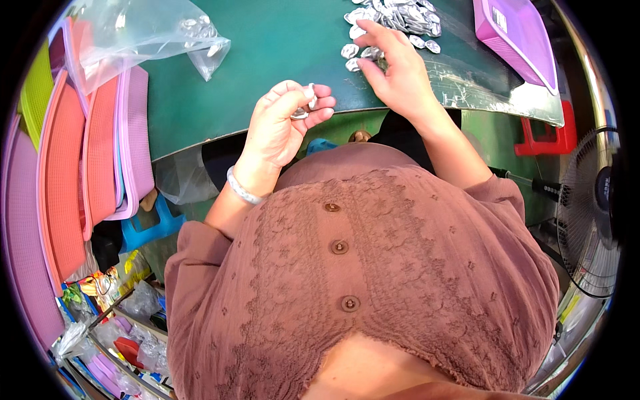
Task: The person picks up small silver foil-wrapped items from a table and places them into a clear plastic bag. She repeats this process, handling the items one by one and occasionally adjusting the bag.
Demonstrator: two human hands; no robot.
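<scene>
My left hand (280, 120) is raised over the near edge of the table, its fingers curled around small silver oval pieces (300, 114). One of these stands upright between the thumb and fingers. My right hand (400, 73) reaches over the green table (267, 40) with fingers and thumb apart, over a few loose silver pieces (350, 51). Whether its fingertips touch one cannot be made out. Beyond it lies a heap of the same shiny pieces (410, 17).
A clear plastic bag (153, 40) with some silver pieces lies at the far left. A purple basket (517, 40) stands at the right. Stacked orange and purple baskets (63, 180) line the left side. A red stool (550, 133) and a fan (590, 207) are at the right.
</scene>
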